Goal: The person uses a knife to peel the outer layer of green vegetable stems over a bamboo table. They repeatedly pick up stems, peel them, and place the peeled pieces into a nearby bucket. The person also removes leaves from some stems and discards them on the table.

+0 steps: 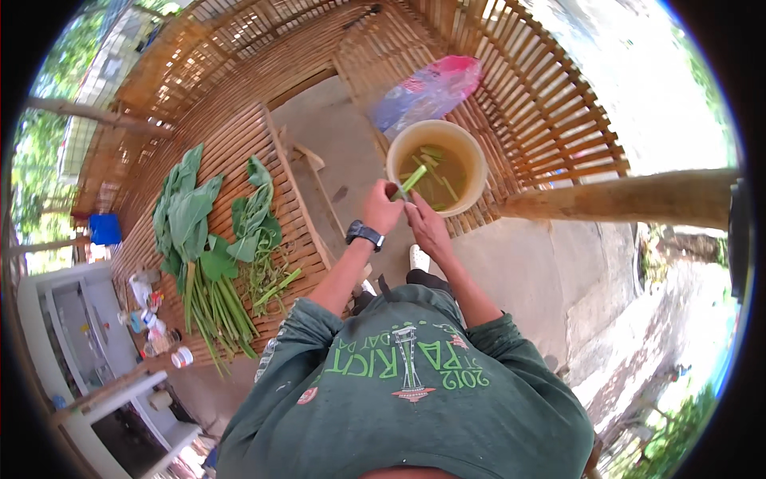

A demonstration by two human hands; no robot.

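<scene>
dark green shirt (pixel 399 427) | front | light-green lettering (pixel 359 363) | digits (pixel 464 378) | both upside down

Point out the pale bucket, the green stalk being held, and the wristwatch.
Pale bucket (pixel 477 168): head view, on its inner wall at the right.
Held green stalk (pixel 415 177): head view, on its far end.
Wristwatch (pixel 364 233): head view, on its dark body.

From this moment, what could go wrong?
What looks like a small blade in the right hand sits close to the left hand's fingers; a slip might cut them. The green stalk appears near the bucket's rim, so pieces could fall outside.
</scene>
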